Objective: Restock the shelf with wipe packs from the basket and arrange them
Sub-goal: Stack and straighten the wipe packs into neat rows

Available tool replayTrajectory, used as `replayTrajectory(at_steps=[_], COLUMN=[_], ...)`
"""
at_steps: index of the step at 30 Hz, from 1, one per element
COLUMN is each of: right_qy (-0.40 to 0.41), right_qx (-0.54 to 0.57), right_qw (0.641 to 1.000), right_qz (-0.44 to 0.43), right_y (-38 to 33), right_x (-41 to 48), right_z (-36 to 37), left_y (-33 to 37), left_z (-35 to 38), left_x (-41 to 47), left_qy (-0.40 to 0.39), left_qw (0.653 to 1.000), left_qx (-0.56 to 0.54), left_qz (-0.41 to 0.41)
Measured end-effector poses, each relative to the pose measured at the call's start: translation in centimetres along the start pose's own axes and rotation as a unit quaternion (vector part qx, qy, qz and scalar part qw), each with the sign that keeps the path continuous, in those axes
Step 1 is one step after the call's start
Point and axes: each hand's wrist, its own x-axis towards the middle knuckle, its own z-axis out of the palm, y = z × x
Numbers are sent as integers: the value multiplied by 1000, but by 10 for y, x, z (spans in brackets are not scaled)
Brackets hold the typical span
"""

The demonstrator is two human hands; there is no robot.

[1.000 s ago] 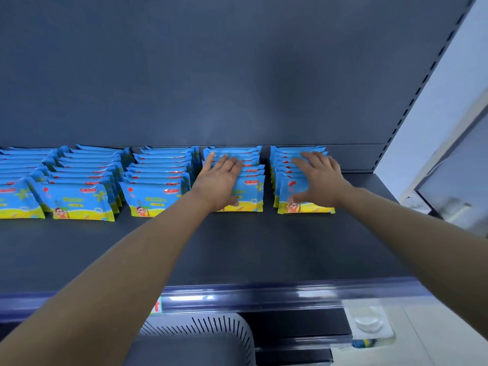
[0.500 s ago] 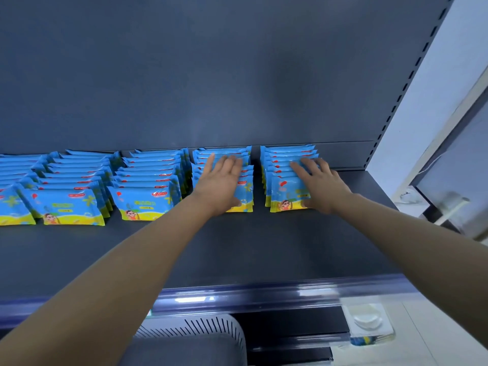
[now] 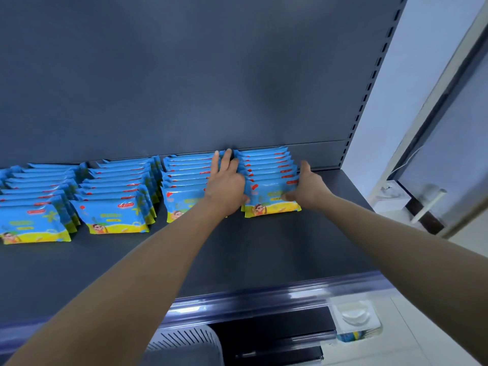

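Note:
Several rows of blue and yellow wipe packs stand front to back on the dark shelf (image 3: 237, 249). My left hand (image 3: 227, 183) lies with straight fingers in the gap between the third row (image 3: 184, 178) and the rightmost row (image 3: 266, 167), pressing that row's left side. My right hand (image 3: 309, 188) presses the same row's right end, thumb stretched along the side and fingertips on the front pack (image 3: 269, 200). The two hands bracket this row. The grey basket (image 3: 184, 347) shows only its slotted rim, below the shelf edge.
Two further rows (image 3: 116, 207) (image 3: 31, 223) fill the shelf's left. The back panel rises right behind the packs. A slotted upright (image 3: 369, 75) bounds the shelf on the right. A glossy price rail (image 3: 264, 294) runs along the front edge, with a clear holder (image 3: 353, 318) below it.
My left hand slid off the third row's top into the gap beside the rightmost row. My right hand moved from the row's top to its right end. The view shifted left.

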Motion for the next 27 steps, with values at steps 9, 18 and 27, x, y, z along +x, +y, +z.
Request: replayTrajectory(at_steps=[9, 18, 27], right_qy=[5, 23, 110], right_qx=[-5, -120, -292], right_qw=[999, 989, 925], right_qz=[-33, -79, -219], right_y=[-1, -2, -41], right_x=[-3, -11, -26], right_z=[3, -1, -8], left_y=[1, -4, -40], left_z=[2, -4, -33], left_x=[-5, -15, -51], left_qy=[13, 34, 72], left_qw=[1000, 999, 996], left_qx=[-10, -8, -49], left_qz=[4, 3, 2])
